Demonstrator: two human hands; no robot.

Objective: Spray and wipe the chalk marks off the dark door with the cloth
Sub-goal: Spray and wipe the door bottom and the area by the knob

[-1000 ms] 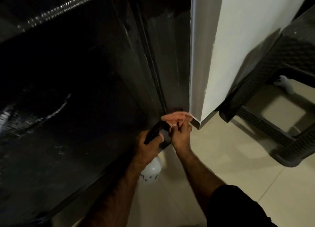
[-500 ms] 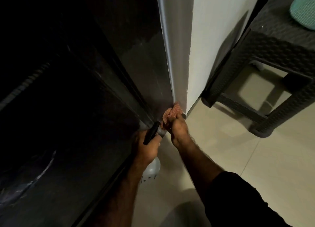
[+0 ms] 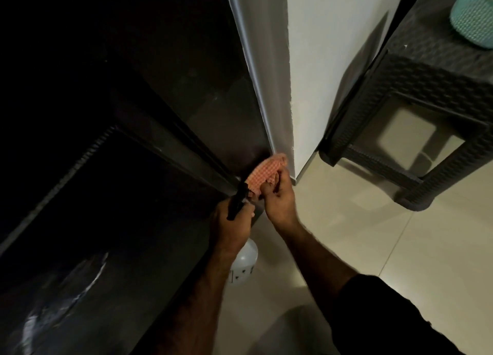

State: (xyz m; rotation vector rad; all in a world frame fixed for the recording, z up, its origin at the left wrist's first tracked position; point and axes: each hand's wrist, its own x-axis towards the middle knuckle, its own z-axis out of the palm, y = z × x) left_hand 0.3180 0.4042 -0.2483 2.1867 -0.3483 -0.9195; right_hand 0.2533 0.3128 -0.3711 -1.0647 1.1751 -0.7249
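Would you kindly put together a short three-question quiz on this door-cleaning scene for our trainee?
1. True or false: the right hand holds the cloth near the foot of the door.
2. What does the left hand grip? A) spray bottle B) sponge C) brush
3. Fill in: pale smears still show on the door at the lower ____ of the view.

Key: 1 true; 2 A; 3 left.
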